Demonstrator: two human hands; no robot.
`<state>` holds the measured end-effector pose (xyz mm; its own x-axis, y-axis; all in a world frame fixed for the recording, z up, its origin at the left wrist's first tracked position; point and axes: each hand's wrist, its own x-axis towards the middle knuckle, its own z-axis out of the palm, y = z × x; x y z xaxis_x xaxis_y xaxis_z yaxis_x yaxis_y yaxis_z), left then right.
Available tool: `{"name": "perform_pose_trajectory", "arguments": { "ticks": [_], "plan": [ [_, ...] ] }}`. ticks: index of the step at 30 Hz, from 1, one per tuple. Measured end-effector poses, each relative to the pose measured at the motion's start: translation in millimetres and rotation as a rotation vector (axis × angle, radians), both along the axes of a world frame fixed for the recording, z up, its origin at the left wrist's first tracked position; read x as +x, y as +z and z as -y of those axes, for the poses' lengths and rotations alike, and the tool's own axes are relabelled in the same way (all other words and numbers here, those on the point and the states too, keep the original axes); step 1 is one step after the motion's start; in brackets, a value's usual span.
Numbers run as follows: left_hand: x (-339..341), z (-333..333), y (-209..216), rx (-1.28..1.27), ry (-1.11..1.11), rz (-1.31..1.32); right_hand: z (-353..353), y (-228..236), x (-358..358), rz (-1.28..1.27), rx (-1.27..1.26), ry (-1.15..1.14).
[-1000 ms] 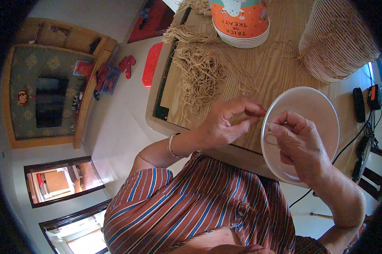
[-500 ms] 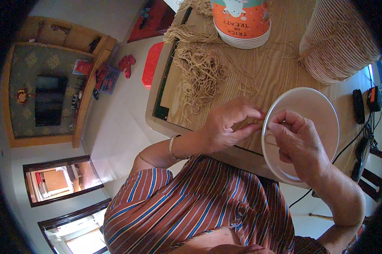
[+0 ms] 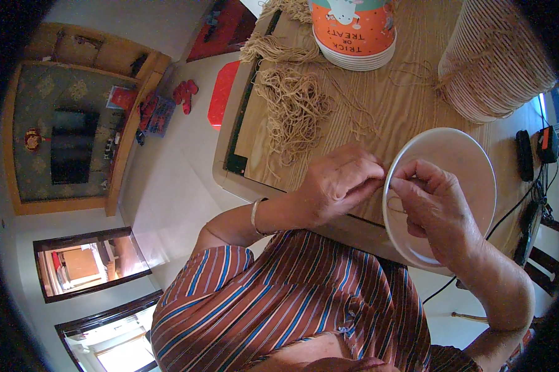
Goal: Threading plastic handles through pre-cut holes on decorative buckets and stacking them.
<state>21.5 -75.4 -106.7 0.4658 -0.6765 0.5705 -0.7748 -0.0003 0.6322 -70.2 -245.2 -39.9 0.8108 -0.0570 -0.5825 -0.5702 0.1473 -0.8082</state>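
White plastic, round and wide-mouthed, the bucket (image 3: 471, 180) stands tilted at the table's near edge, its mouth turned toward the wearer, and both hands meet at the left part of its rim. The right hand (image 3: 437, 201) reaches across the bucket's mouth, thumb and forefinger pinched at the rim, seemingly on a tan cord (image 3: 396, 202) whose short loop hangs just inside the bucket, below those fingertips. The left hand (image 3: 343, 183) is just outside the same stretch of rim, its thumb and fingers drawn together; whether any cord lies between them cannot be told, since the tips are hidden.

Working well here probably means keeping both pinches close to the rim, so the thin cord cannot slip, and drawing evenly from the two sides rather than jerking, which could tip the bucket. Keeping the small loop free of twists would likely help too, as would letting the rim steady the hands.

Farther left of the bucket lies a tangled heap of cord (image 3: 295, 111); beyond the bucket stands an orange printed stack of tubs (image 3: 357, 37), and beyond its right side a ribbed, cord-draped stack (image 3: 493, 71).
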Motion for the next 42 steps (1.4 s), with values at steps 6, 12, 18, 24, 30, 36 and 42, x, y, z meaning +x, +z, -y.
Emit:
{"name": "perform_pose_trajectory", "arguments": {
  "ticks": [6, 12, 18, 24, 30, 36, 42],
  "plan": [
    [-1.3, 0.5, 3.6, 0.02, 0.009, 0.112, 1.2, 0.0, 1.5, -0.021, 0.014, 0.01],
    [-3.3, -2.4, 0.4, 0.082, -0.001, -0.203, 2.1, 3.1, 2.7, -0.044, -0.005, 0.046],
    [17.3, -18.1, 2.5, 0.039, 0.168, -0.213, 3.9, 4.2, 0.9, 0.023, -0.078, 0.074],
    [31.3, -12.4, 24.5, -0.176, -0.066, -0.246, 4.2, -0.1, -1.1, 0.063, -0.114, 0.112],
    [43.5, 21.1, 39.8, 0.024, -0.344, -0.136, -4.6, -7.0, -0.1, 0.199, -0.21, 0.123],
    [72.9, 47.2, 33.3, 0.115, -0.55, -0.117, -6.7, -6.2, -5.1, 0.444, -0.76, 0.238],
    [81.1, 53.9, 53.5, 0.163, -0.577, 0.012, -9.1, -9.9, -3.0, 0.721, -1.398, 0.364]
  ]
}}
